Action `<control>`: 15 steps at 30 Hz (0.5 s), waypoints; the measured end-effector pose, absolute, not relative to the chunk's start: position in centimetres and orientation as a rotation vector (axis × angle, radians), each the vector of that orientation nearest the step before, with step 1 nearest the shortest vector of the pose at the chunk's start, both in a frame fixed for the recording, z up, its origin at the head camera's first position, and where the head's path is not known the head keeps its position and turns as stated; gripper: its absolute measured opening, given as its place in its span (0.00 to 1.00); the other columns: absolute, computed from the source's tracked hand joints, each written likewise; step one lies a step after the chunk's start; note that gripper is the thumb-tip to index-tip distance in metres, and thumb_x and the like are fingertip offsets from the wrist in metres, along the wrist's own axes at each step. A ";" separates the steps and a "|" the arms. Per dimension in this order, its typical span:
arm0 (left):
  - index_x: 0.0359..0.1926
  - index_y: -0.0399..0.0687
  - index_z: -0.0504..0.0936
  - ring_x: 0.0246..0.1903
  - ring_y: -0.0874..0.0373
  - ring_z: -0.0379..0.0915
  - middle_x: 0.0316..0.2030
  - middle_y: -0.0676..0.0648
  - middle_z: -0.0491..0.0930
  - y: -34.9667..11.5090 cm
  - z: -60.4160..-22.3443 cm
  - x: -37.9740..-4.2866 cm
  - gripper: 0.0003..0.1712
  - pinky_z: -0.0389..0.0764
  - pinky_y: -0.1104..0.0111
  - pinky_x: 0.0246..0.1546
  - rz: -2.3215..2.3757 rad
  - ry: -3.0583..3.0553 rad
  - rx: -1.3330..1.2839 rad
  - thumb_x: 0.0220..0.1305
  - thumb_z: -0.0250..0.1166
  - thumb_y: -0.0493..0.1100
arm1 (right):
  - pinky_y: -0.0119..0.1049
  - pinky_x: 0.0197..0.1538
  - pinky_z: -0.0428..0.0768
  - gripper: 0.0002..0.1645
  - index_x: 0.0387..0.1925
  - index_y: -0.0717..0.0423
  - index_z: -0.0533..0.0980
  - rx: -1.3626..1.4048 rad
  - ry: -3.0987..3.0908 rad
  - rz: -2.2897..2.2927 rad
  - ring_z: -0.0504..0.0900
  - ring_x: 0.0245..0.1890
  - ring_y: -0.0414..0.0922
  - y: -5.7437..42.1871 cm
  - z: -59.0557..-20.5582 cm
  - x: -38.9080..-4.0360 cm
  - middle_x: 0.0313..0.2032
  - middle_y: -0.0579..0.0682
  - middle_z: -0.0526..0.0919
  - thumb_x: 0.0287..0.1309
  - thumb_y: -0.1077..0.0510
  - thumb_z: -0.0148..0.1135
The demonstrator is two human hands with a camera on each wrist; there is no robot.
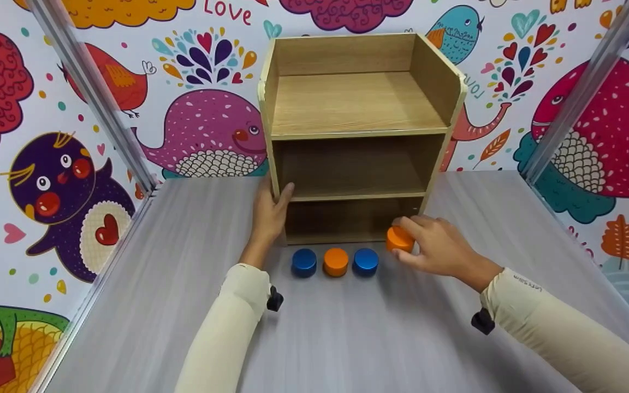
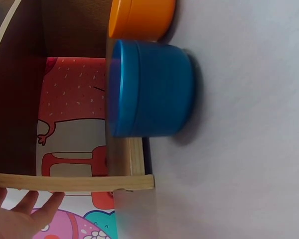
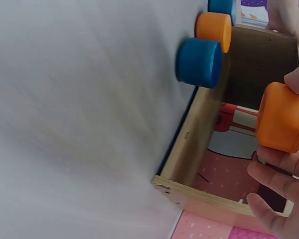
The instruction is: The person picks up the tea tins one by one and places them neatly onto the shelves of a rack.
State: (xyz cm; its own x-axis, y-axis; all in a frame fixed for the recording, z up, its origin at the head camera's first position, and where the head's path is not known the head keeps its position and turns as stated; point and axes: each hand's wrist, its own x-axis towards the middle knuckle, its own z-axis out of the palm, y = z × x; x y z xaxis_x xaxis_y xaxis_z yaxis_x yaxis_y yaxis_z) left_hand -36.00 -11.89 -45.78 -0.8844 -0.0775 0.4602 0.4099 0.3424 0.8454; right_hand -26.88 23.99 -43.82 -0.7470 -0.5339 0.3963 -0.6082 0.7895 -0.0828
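My right hand (image 1: 437, 245) grips an orange round tin (image 3: 281, 117) between thumb and fingers, raised off the table in front of the shelf's lower right corner. My left hand (image 1: 271, 213) holds the left side panel of a small wooden shelf (image 1: 358, 103); the thumb lies at the panel's front edge and the fingers touch its outer face (image 2: 25, 219). Before the shelf, a blue tin (image 1: 304, 263), a second orange tin (image 1: 336, 262) and another blue tin (image 1: 366, 262) stand in a row on the table.
The shelf has a top tray, a middle compartment (image 1: 352, 166) and a bottom compartment (image 1: 342, 221). It stands on the grey table (image 1: 336, 338), near a back wall with cartoon animals (image 1: 211, 131). Metal posts (image 1: 96, 98) rise at the left and right corners.
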 end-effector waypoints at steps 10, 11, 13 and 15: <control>0.79 0.45 0.58 0.72 0.51 0.64 0.71 0.41 0.68 -11.9 -45.8 -36.0 0.40 0.62 0.54 0.74 -1.559 -2.191 -0.297 0.75 0.61 0.55 | 0.40 0.37 0.78 0.26 0.53 0.47 0.77 0.861 -2.612 0.292 0.77 0.28 0.43 23.8 -41.1 -26.6 0.32 0.45 0.82 0.57 0.40 0.69; 0.78 0.45 0.58 0.71 0.51 0.64 0.71 0.41 0.68 -11.9 -45.8 -36.0 0.40 0.63 0.54 0.74 -1.564 -2.189 -0.297 0.75 0.61 0.55 | 0.39 0.36 0.77 0.26 0.53 0.47 0.77 0.856 -2.618 0.293 0.77 0.28 0.43 23.8 -40.8 -26.6 0.32 0.45 0.82 0.57 0.40 0.69; 0.78 0.46 0.59 0.71 0.51 0.65 0.70 0.42 0.69 -11.9 -45.9 -36.0 0.40 0.64 0.54 0.73 -1.568 -2.188 -0.296 0.74 0.61 0.55 | 0.39 0.36 0.76 0.27 0.53 0.47 0.77 0.850 -2.626 0.304 0.77 0.29 0.44 23.8 -40.2 -26.6 0.32 0.46 0.82 0.57 0.40 0.70; 0.78 0.46 0.59 0.70 0.51 0.66 0.70 0.42 0.70 -11.9 -45.9 -36.0 0.40 0.64 0.53 0.73 -1.569 -2.189 -0.297 0.74 0.61 0.55 | 0.38 0.35 0.75 0.27 0.52 0.48 0.76 0.842 -2.632 0.317 0.77 0.30 0.44 23.8 -39.5 -26.6 0.33 0.46 0.82 0.57 0.40 0.70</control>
State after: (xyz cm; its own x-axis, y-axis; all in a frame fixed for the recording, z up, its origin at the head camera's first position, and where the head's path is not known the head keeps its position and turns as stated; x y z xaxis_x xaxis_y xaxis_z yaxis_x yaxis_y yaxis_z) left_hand -36.04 -11.93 -45.89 -0.8849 -0.0737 0.4598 0.4118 0.3374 0.8465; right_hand -26.62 23.83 -39.50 -0.7585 -0.5144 0.4000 -0.5948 0.7973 -0.1024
